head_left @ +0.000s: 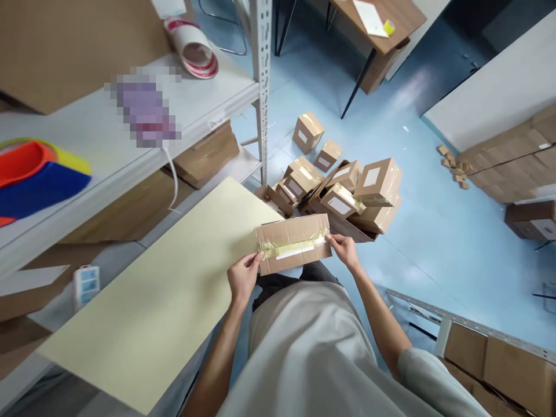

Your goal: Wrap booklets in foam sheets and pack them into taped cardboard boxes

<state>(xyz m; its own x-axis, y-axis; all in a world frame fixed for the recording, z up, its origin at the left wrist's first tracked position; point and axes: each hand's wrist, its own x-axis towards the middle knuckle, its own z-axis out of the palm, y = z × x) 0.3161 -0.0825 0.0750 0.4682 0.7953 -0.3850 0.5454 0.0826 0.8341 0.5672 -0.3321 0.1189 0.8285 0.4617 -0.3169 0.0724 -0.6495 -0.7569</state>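
Head view: there's the taped box (293, 230), near centre, left hand's (242, 279) fingers clamped on its nine-o'clock end, right hand's (345, 250) fingers pinching it at three! Pale counter (160, 295) at eight o'clock, labelled cartons (341, 202) heaped at one.

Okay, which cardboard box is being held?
The taped box in front of the shirt, its ends pinched by the left hand and right hand; no hand touches the other boxes.

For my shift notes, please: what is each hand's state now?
Left hand: closed, holding the box by its left end.
Right hand: closed, holding the same box's right end.
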